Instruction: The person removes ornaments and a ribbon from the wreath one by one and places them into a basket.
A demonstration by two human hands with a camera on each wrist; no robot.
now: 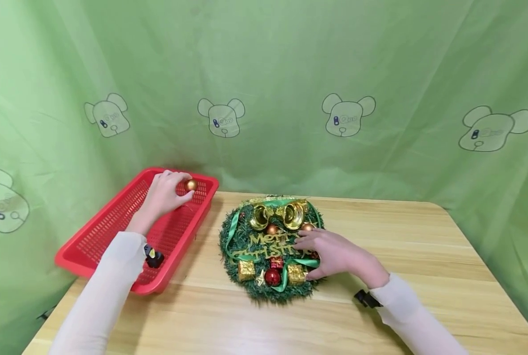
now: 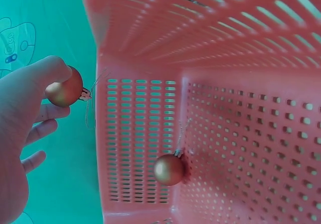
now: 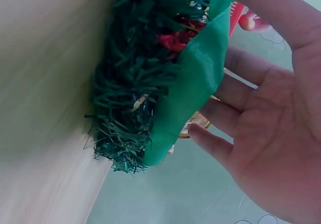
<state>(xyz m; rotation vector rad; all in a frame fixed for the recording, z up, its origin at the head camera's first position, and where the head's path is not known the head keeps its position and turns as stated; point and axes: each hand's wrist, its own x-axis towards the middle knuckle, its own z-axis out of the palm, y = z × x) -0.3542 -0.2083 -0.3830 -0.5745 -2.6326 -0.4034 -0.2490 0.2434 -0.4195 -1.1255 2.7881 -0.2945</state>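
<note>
Head view: left hand (image 1: 160, 194) pinches a gold ball (image 1: 191, 185); rightward of it lies the wreath (image 1: 264, 264), nearer the spread right hand (image 1: 334, 252)

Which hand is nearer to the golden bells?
Right. The right hand is at the wreath, close to the golden bells; the left hand is over the red basket, farther away.

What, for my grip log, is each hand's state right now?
Left hand: holding a gold ball ornament, pinched.
Right hand: open at the wreath, fingers spread, gripping nothing.
</note>
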